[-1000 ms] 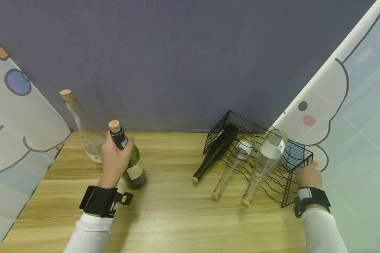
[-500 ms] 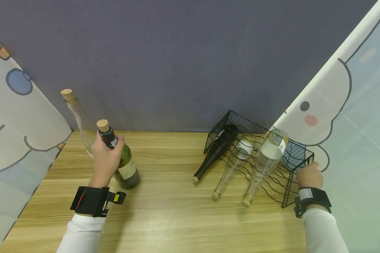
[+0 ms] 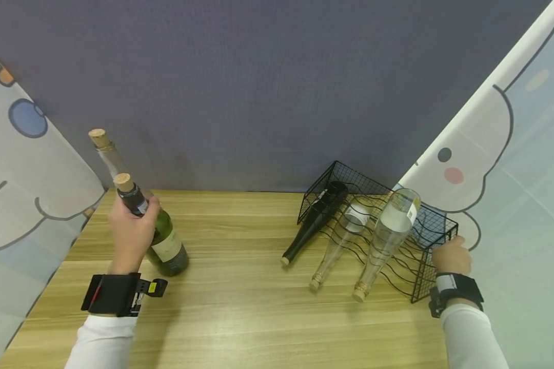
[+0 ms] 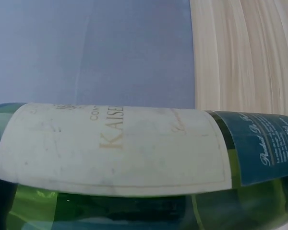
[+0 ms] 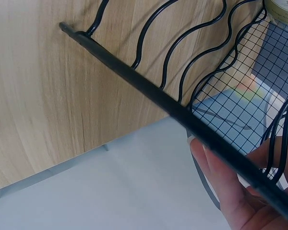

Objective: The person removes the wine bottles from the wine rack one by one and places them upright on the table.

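Note:
My left hand grips a green wine bottle by its dark, cork-topped neck. The bottle leans with its cork toward the back left, and its cream label fills much of the left wrist view. Behind it stands a tall clear bottle with a cork, its lower part hidden by my hand. At the right, my right hand holds the end of a black wire wine rack; in the right wrist view my fingers curl round its side bar.
Three corked bottles lie in the rack with necks toward the front: a black bottle, a clear bottle and a larger clear bottle. A grey wall borders the wooden table at the back. Printed panels flank both sides.
My left hand has moved left with the green bottle, which now covers more of the tall clear bottle. The right hand and rack have stayed put.

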